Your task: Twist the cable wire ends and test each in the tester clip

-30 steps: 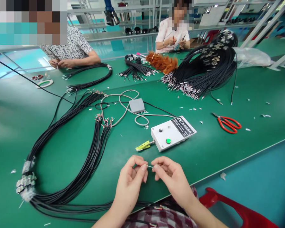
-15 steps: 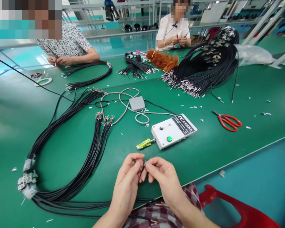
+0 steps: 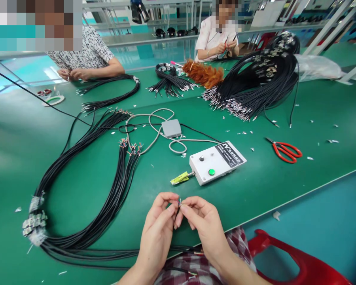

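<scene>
My left hand (image 3: 160, 221) pinches the end of a black cable (image 3: 177, 212) near the table's front edge. Opposite it, the fingertips of my right hand (image 3: 203, 221) close on the thin stripped wires (image 3: 180, 202) at that cable end. Both hands nearly touch. Just beyond them lies a white control box (image 3: 209, 174) with a green button, a knob and a yellow clip-like tip (image 3: 179, 178). To the left curves a large bundle of black cables (image 3: 106, 221), its ends splitting into small coloured wires. Some cable ends lie over my lap, partly hidden by my arms.
Red-handled scissors (image 3: 287, 152) lie on the right. A grey pedal-like block (image 3: 171, 128) with looped cord sits behind the box. Farther back are a big cable heap (image 3: 255, 83), an orange duster (image 3: 203, 74) and two people working. A red stool (image 3: 296, 257) stands lower right.
My hands stay nearly in place, with the fingertips shifting slightly at the wire ends. The person at the back right has moved their red-handled tool a little.
</scene>
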### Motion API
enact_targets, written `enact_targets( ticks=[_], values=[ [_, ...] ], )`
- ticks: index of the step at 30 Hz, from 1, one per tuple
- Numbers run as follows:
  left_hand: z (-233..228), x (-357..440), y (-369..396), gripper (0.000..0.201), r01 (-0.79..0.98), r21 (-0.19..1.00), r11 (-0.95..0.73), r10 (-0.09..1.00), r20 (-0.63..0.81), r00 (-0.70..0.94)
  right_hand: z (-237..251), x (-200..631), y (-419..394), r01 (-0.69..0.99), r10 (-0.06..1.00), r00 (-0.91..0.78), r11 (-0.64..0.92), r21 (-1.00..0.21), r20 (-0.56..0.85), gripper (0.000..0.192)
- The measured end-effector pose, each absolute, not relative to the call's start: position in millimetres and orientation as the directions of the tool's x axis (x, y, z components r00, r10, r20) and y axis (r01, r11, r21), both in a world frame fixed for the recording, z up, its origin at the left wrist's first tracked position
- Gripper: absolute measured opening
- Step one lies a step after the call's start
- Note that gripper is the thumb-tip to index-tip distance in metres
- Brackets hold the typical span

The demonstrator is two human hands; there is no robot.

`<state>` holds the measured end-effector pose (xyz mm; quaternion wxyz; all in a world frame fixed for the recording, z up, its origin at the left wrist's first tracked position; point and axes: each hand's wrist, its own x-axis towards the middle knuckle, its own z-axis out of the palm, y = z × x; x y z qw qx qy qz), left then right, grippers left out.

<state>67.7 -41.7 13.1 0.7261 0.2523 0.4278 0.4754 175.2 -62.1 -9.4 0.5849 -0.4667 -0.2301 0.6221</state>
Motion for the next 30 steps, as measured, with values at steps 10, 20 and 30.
enact_targets(
  ticks=[10, 20, 30],
  values=[
    [13.2, 65.3, -42.5, 0.030, -0.281, 0.866, 0.414, 0.900, -0.343, 0.269, -9.7, 180.0, -63.4, -0.498, 0.936, 0.083, -0.259, -0.828, -0.343, 0.027],
    [5.7, 68.3, -38.1, 0.022, -0.272, 0.880, 0.390, 0.917, -0.344, 0.202, -8.7, 191.9, -58.1, -0.275, 0.966, 0.044, -0.233, -0.933, -0.254, 0.026],
    [-2.1, 63.6, -39.4, 0.031, -0.097, 0.932, 0.348, 0.932, -0.333, 0.144, -12.0, 204.4, -54.4, 0.379, 0.991, -0.043, 0.132, -0.916, 0.125, 0.014]
  ],
)
